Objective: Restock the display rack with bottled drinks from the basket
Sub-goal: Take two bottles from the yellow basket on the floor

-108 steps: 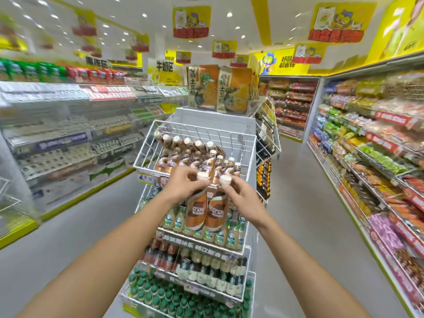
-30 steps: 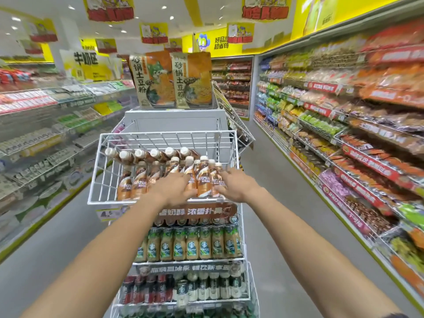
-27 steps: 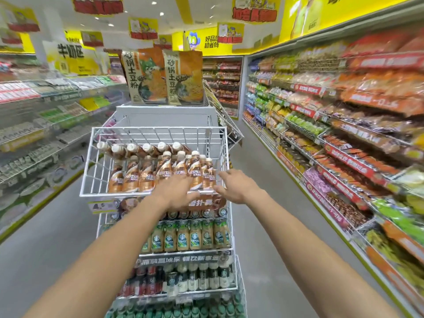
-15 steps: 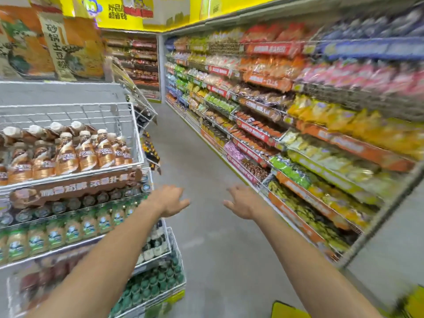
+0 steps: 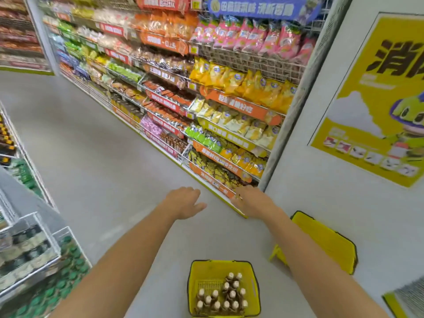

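Note:
A yellow basket [image 5: 255, 292] stands on the floor at the bottom centre, holding several brown bottled drinks [image 5: 230, 294] with white caps, standing upright. My left hand [image 5: 186, 202] and my right hand [image 5: 250, 200] are stretched out in front of me above the floor, both empty with fingers spread. They hang well above and beyond the basket. Only the edge of the white wire display rack [image 5: 27, 246] shows at the far left, with bottles on its lower tiers.
A second yellow basket [image 5: 325, 242] leans against the white wall at right. Long snack shelves [image 5: 206, 111] run along the right side of the grey aisle floor [image 5: 91, 145]. A yellow poster [image 5: 378, 99] hangs on the wall.
Both hands let go of the bottles on the rack's top tier and came away empty. My view swung right and down from the rack to the floor basket.

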### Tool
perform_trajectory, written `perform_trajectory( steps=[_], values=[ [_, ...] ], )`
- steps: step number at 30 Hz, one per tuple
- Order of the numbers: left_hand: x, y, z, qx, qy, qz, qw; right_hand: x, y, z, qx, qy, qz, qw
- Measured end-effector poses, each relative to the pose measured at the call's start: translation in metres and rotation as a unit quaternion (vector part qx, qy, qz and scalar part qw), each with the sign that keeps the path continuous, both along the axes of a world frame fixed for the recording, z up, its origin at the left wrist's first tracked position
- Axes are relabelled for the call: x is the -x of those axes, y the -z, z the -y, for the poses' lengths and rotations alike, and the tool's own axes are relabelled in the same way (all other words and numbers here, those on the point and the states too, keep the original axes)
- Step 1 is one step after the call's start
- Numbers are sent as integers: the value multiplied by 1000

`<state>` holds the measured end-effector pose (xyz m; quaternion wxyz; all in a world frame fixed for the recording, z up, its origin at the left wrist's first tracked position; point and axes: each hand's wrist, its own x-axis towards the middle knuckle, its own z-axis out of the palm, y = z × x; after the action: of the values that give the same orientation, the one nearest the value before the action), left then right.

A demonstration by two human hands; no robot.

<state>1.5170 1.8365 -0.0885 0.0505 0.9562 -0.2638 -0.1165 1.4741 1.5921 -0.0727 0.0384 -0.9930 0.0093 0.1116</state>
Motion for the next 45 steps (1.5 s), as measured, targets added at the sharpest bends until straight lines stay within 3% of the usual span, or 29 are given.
perform_trajectory(
  steps=[5,10,16,27,32,45],
  values=[
    [-4,50,70,9,-6,-51,999,-27,44,70,-4,-2,-32,999],
    [-39,111,74,0,-45,-106,993,-68,112,79,-41,-18,-105,993],
    [-77,232,76,-25,-100,-193,976,-82,254,92,-63,4,-194,979],
    [-12,478,130,-45,-156,-358,919,-27,516,133,-93,-2,-353,931],
    [-2,584,138,-47,-163,-372,913,-31,625,129,-94,-37,-358,928],
    [-47,835,137,-48,-113,-290,949,-66,881,104,-103,-104,-307,940]
  ],
)
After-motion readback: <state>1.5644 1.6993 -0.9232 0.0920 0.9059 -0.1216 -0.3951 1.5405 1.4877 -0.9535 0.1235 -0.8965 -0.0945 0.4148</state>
